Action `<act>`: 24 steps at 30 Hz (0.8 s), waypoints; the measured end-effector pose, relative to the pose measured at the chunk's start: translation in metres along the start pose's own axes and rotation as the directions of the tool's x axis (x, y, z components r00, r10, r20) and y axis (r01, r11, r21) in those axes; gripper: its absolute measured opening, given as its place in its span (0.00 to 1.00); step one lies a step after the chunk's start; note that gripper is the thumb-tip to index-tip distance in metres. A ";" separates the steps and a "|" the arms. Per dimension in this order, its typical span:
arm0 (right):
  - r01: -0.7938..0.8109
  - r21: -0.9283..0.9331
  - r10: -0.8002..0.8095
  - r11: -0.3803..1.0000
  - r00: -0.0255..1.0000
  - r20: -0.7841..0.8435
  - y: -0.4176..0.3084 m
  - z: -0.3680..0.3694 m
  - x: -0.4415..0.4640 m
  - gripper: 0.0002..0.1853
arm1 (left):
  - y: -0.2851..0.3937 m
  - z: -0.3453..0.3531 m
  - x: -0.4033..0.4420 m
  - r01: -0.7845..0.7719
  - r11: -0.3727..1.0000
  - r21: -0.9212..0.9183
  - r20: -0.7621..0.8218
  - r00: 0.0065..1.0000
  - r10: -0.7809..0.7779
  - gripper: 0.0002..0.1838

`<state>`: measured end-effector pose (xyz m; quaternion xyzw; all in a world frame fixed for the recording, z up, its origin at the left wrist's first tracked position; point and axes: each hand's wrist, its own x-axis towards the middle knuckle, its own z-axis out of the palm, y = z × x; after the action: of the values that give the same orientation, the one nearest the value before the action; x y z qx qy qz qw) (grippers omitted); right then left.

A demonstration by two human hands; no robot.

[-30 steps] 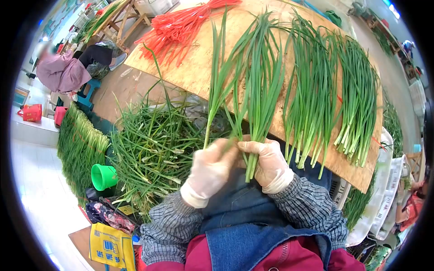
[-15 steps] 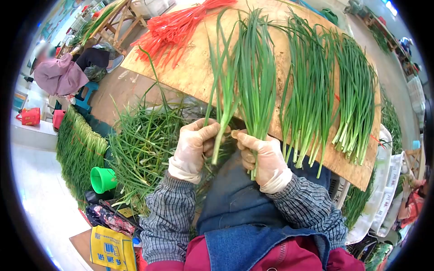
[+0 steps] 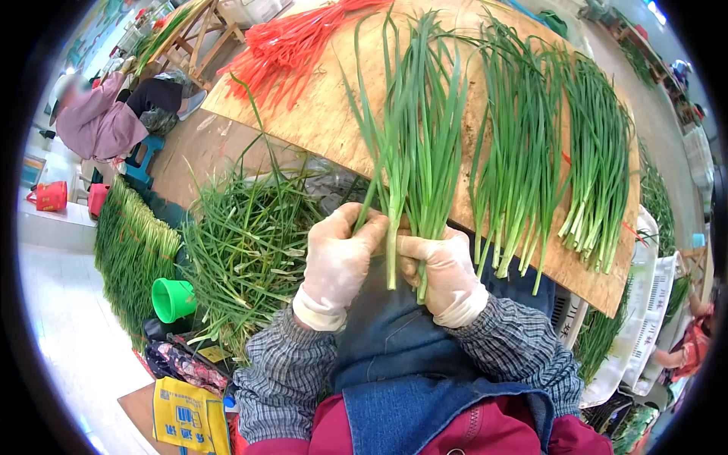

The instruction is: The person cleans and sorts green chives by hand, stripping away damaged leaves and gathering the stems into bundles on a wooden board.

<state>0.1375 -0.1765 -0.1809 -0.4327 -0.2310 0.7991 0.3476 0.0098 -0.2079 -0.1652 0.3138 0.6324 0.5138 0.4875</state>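
My left hand (image 3: 339, 254), in a pale thin glove, is closed on a few green stalks (image 3: 393, 178) whose pale ends point down towards me. Close beside it, my gloved right hand (image 3: 446, 269) pinches a thicker bunch of green stalks (image 3: 434, 167) near its base. The leaves of both lie over the wooden board (image 3: 334, 114). To the right on the board rest a loose bunch (image 3: 519, 152) and, at the edge, another bunch (image 3: 599, 159) with a bit of red tie showing.
Red strips (image 3: 284, 57) lie at the board's far left. Below stand a heap of loose greens (image 3: 246, 250), a green bucket (image 3: 174, 299) and a yellow bag (image 3: 189, 417). White crates (image 3: 651, 334) are at the right. A seated person (image 3: 102, 125) is at the upper left.
My left hand has moved slightly right, bringing its stalks against the bunch in my right hand. Those stalks now hang more upright. My right hand has hardly moved.
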 end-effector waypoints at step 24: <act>0.024 0.129 -0.030 0.991 0.999 0.043 -0.005 0.001 0.008 0.05 | -0.001 -0.010 -0.003 0.126 0.991 0.049 0.238 0.962 -0.134 0.12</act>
<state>0.1350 -0.1668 -0.1813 -0.3882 -0.1927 0.8171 0.3801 0.0018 -0.2144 -0.1651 0.3395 0.5964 0.4282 0.5879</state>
